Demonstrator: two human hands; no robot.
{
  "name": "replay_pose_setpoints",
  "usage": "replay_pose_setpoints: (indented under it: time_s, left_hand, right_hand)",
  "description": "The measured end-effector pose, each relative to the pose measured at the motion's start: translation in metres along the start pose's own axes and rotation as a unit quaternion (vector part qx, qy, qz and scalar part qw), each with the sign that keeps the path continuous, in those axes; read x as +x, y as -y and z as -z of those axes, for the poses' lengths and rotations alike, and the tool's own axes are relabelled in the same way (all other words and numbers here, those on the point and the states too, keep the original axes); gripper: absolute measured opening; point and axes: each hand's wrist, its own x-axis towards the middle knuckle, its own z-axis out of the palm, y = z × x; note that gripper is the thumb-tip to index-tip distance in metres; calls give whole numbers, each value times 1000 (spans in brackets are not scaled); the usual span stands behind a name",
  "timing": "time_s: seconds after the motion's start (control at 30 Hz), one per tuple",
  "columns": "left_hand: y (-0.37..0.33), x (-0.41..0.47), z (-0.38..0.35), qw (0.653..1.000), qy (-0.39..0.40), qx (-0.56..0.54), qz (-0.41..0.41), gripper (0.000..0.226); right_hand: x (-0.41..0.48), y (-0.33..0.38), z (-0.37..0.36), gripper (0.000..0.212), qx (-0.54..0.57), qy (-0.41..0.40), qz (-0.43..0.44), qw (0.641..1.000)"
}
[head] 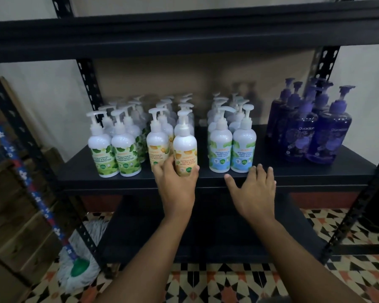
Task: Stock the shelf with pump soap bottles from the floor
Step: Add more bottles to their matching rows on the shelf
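Held bottle: orange-label pump bottle, upright, long axis vertical, pump on top, at the front of the middle shelf, straight ahead of the left hand.
Left hand: wrapped round the bottle's lower body from the front, thumb on its left side, fingertips on its right.
Right hand: empty, fingers straight and spread, at the shelf's front lip just below the blue-label bottles; touching or hovering, cannot tell.
Nearer hand: left, already on the bottle; right a little way off to the side.
Neighbours: second orange-label bottle just beside on the left; gap on the right before the blue-label pair.
Seating: base hidden behind the hand; set down or not, unclear.
Room: bare strip along the front edge; upper shelf well above the pump heads.
Next move, as judged: short push back into line with its row, then release; little margin at the lip.
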Motion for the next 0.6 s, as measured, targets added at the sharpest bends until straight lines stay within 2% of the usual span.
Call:
replay_pose_setpoints:
  time_s: [0.2,0.6]
  left_hand:
    - [9,2,-4,999,-49,-3,5,45]
    - [8,8,-14,998,-59,7,-1,42]
  right_hand:
    - [0,0,-1,90,7,0,-2,1000]
    - [0,2,0,90,6,4,-5,1000]
